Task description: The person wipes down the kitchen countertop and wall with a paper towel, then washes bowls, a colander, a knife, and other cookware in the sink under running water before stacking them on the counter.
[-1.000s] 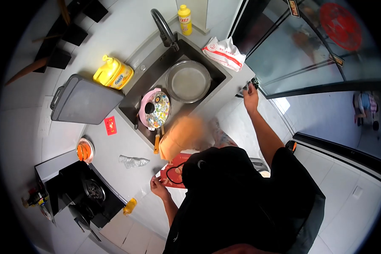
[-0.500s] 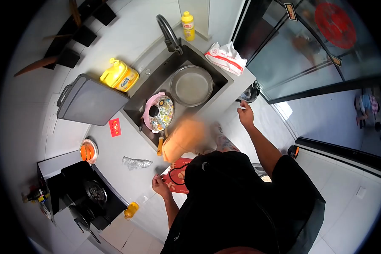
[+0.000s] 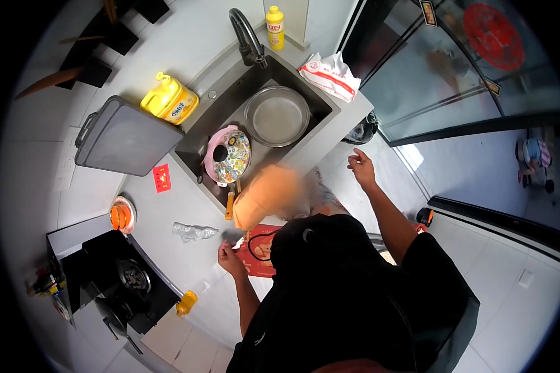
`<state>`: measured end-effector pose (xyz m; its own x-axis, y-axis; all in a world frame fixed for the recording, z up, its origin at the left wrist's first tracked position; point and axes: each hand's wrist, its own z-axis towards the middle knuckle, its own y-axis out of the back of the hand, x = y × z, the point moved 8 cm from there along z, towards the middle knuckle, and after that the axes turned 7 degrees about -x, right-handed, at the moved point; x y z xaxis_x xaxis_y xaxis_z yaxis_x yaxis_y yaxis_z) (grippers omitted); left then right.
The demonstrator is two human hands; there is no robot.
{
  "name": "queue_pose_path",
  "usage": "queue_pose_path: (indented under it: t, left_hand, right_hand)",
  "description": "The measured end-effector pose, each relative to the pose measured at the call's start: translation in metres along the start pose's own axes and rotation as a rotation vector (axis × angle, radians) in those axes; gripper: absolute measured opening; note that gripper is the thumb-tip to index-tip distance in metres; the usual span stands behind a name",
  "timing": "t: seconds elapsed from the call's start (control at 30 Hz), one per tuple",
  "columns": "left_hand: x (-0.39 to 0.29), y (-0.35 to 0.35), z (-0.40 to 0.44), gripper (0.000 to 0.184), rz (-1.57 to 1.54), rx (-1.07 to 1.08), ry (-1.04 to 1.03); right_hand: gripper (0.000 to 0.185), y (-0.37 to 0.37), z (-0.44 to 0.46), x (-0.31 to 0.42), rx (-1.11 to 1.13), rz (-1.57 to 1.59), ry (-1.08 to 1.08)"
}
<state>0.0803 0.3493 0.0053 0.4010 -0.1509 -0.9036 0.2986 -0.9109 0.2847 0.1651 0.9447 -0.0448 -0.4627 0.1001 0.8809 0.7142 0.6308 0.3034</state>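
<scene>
My left hand (image 3: 231, 257) is at the counter's front edge, beside a red printed bag (image 3: 260, 253) with a dark cord handle. Its fingers are pinched together near a small white piece; what they hold is too small to make out. My right hand (image 3: 362, 169) is raised over the floor, below a black-lined bin (image 3: 362, 128) in the picture. Its fingers are bent but apart, with nothing seen between them. A crumpled clear plastic piece (image 3: 195, 232) lies on the counter left of the bag.
The sink (image 3: 264, 73) holds a round metal pan (image 3: 277, 116) and a pink pot (image 3: 215, 163) with a patterned lid. Around it are a yellow jug (image 3: 171, 101), grey board (image 3: 127, 137) and white packet (image 3: 331, 76). An orange blurred shape covers the sink's front edge. A person is beyond the doorway.
My right hand has moved away from the bin, back toward my body, and its fingers have spread. My left hand has stayed near the red bag. The whole view has shifted slightly.
</scene>
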Motion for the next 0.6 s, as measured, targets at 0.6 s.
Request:
queue_pose_path:
  t: [0.6]
  left_hand:
    - [-0.073, -0.097, -0.04, 0.029, -0.031, -0.21, 0.017]
  right_hand:
    - [0.061, -0.205, 0.165, 0.134, 0.277, -0.454, 0.337]
